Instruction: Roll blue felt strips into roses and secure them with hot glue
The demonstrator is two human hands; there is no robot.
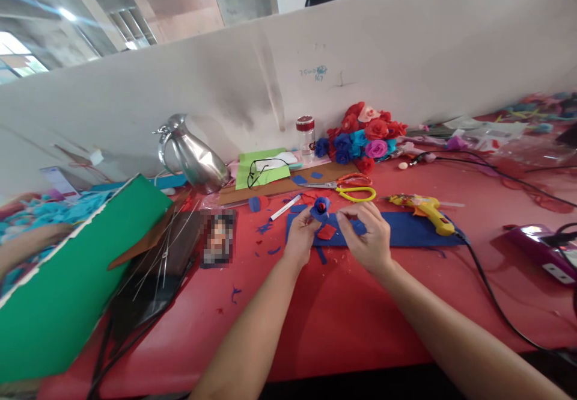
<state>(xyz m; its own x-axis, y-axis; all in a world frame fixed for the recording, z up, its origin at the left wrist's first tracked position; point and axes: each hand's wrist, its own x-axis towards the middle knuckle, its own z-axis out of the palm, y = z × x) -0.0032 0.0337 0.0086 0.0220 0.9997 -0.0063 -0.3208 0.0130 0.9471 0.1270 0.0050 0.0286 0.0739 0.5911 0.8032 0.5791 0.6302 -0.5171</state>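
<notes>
A small blue paper flower with a red centre (320,207) is pinched in my left hand (301,234), its bloom facing up. Close on its right, my right hand (367,234) has thumb and forefinger pressed together; whatever may be between them is too small to make out. Under both hands lies a blue sheet (406,230), partly hidden by them, and a red paper piece (327,231) rests on it. Scissors with orange and yellow handles (349,187) lie just behind the flower. A yellow glue gun (426,212) sits on the sheet's right end.
A white marker (285,207) and blue scraps lie left of my hands. Behind stand a steel jug (196,156), a glass jar (306,138) and a pile of paper flowers (360,135). A green board (90,280) leans at left, with another person's arm (33,243) beyond. A cord (487,295) trails right.
</notes>
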